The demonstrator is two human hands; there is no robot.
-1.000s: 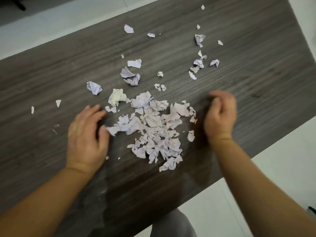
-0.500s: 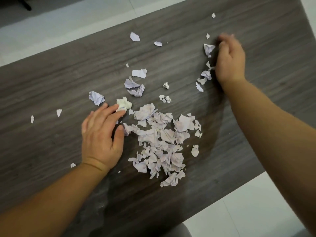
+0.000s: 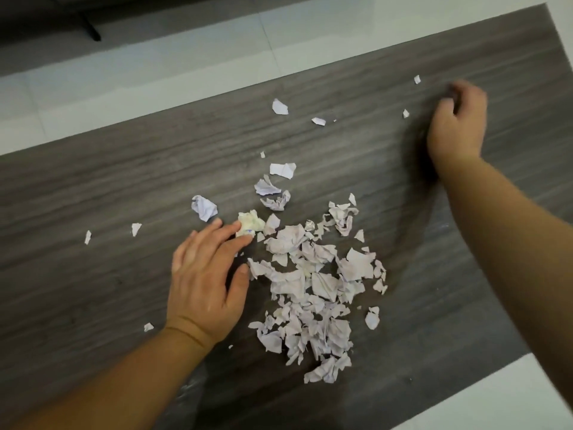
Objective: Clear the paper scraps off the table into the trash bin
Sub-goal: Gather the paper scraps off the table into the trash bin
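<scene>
Writing on paper scraps (image 3: 313, 290) too faint to read. Left hand (image 3: 206, 280) flat, fingers (image 3: 217, 235) spread, touching yellowish wad (image 3: 250, 223) on counter (image 3: 93, 181). Right hand (image 3: 455, 125) blurred, curled; contents impossible to tell.

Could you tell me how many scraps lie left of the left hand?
3: one scrap farthest left, another scrap beside it, a third scrap by the wrist. The left hand may hide more.

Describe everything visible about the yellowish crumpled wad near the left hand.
The yellowish wad is a crumpled ball of what looks like soft tissue or paper, cream-coloured with faint bluish marks, unlike the pale lilac scraps. It sits on the dark wood-grain table at the upper-left edge of the main scrap pile. The left hand lies flat, fingertips touching it.
</scene>
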